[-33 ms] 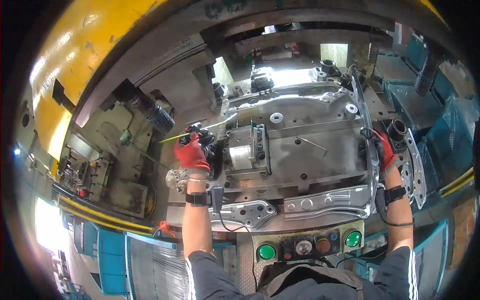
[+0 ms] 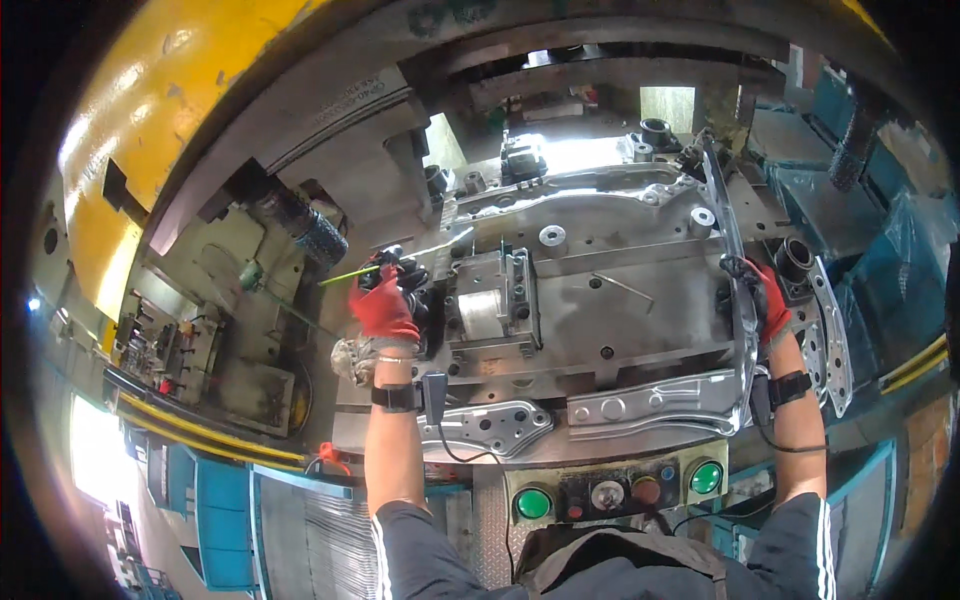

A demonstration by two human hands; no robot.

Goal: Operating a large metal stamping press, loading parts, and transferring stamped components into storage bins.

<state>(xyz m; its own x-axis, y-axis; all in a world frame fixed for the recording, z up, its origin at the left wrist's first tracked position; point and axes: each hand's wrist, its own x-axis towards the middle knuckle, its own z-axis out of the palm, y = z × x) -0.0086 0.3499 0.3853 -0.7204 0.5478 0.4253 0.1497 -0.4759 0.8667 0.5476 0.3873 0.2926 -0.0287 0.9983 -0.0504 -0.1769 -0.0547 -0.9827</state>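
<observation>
My left hand (image 2: 385,300), in a red glove with dark fingers, is closed around a thin stick with a bright green handle (image 2: 345,276) and a pale, brush-like end reaching right over the die. Beside that hand stands a steel block (image 2: 483,305) bolted to the die. My right hand (image 2: 762,298), gloved the same way, grips a long stamped metal part (image 2: 738,340) standing on edge along the right side of the die. Its fingertips are partly hidden by the part. Under both hands lies the die's flat steel bed (image 2: 640,300), with a thin rod (image 2: 622,288) on it.
Stamped parts lie at the front left (image 2: 490,425), front middle (image 2: 650,400), far side (image 2: 590,190) and right (image 2: 832,340). A control box (image 2: 610,490) with two green buttons stands before me. Round posts (image 2: 795,255) and a hanging column (image 2: 318,238) flank the die.
</observation>
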